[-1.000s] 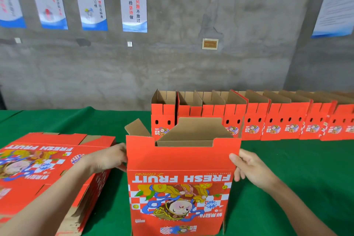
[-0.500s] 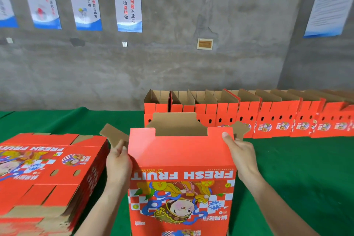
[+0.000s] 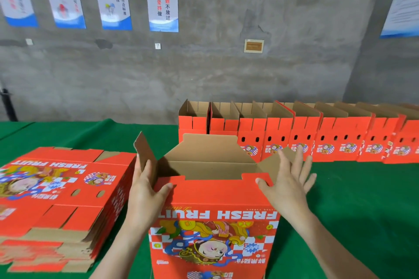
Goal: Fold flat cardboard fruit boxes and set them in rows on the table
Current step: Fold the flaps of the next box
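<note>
Box [image 3: 213, 199] stands upright at the table's [image 3: 362, 210] near edge, mouth up, I'd guess so both side flaps [image 3: 144, 154] can be pushed in: left hand [image 3: 145, 192] and right hand [image 3: 288, 186] lie flat-fingered against them, gripping nothing. "FRESH FRUIT" reads upside down on it and on the flat stack [image 3: 56, 199] at the near left; finished row [image 3: 294, 138] lines the far edge.

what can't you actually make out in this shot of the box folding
Head view, the only one:
Base of the box being folded: cut off by the bottom edge.
Row of folded boxes: runs past the right edge, so no full count.
Stack of flat boxes: left part cut off, near edges blurred.
Right wall poster: print too small, partly cut off.
</note>
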